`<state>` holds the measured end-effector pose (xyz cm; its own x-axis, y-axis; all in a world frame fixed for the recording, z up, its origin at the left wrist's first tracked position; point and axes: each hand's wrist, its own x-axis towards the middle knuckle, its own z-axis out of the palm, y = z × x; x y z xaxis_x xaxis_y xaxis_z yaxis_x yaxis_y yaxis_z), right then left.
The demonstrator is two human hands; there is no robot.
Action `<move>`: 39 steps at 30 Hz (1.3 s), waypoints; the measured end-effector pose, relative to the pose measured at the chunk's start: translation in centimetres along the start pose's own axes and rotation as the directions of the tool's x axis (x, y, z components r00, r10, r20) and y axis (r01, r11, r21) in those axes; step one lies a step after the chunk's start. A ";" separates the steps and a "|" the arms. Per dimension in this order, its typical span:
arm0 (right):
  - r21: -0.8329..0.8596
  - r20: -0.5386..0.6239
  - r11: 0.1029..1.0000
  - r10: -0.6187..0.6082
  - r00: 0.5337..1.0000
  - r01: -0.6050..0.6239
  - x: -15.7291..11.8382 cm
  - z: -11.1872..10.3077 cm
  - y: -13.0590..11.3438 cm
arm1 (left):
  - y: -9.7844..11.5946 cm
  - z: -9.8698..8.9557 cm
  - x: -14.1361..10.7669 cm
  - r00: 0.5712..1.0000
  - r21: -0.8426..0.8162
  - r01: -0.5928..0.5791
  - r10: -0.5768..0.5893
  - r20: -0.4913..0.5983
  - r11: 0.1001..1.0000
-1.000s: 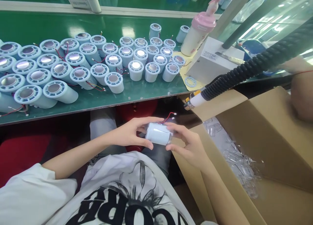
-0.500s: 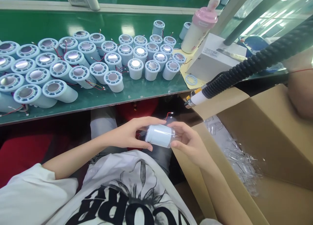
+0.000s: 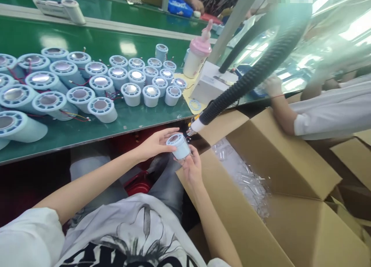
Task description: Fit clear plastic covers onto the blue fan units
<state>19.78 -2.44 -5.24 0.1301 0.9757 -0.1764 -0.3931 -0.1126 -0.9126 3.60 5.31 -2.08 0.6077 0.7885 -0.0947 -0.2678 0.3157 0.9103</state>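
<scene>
Both hands hold a light-blue cylinder (image 3: 180, 148) over my lap, just off the bench edge. Its ringed end, with a silvery disc in the middle, tilts up toward me. Clear plastic shows around its lower end, and a thin wire with a small connector shows behind it. My left hand (image 3: 156, 144) has its thumb against the near rim and its fingers along the far side. My right hand (image 3: 191, 169) grips the lower end, partly hiding it. Several similar blue cylinders (image 3: 102, 110) stand or lean on the green bench (image 3: 145, 124).
A black ribbed hose (image 3: 242, 89) ends in a nozzle close beyond the cylinder. To the right, an open cardboard box (image 3: 261, 143) holds clear plastic pieces (image 3: 246, 187). A pink-topped bottle (image 3: 197, 60) and a white box (image 3: 210, 83) stand behind. Another person's arm (image 3: 285, 108) reaches in from the right.
The cylinder has turned from lying sideways, so its ringed end now faces up toward me. My right hand has moved beneath it. The view has swung right, showing more of the neighbouring person.
</scene>
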 end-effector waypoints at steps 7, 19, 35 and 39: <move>0.082 -0.093 0.994 -0.062 0.994 0.070 1.7 -0.4 0.7 | -0.5 -0.1 3.4 1.000 -0.030 0.025 -0.025 -0.014 0.999; 0.054 0.003 0.999 0.007 1.000 -0.007 1.7 1.8 -1.8 | 0.5 -0.1 0.5 0.995 0.013 -0.055 0.056 -0.080 0.998; -0.831 -0.342 0.556 -0.486 0.804 -0.017 -10.1 -8.0 -3.9 | -0.9 2.5 -0.6 0.969 0.090 0.231 -0.237 0.068 0.969; -0.615 -0.723 0.464 -0.655 0.221 -0.638 -23.0 -16.9 -4.8 | -1.8 2.8 1.4 0.894 -0.104 0.412 -0.424 -0.147 0.905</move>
<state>34.07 -27.53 -3.05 0.9440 0.1532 0.2923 0.2946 -0.7902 -0.5373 7.03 4.39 -2.74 0.5464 0.6488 -0.5297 -0.0697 0.6654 0.7432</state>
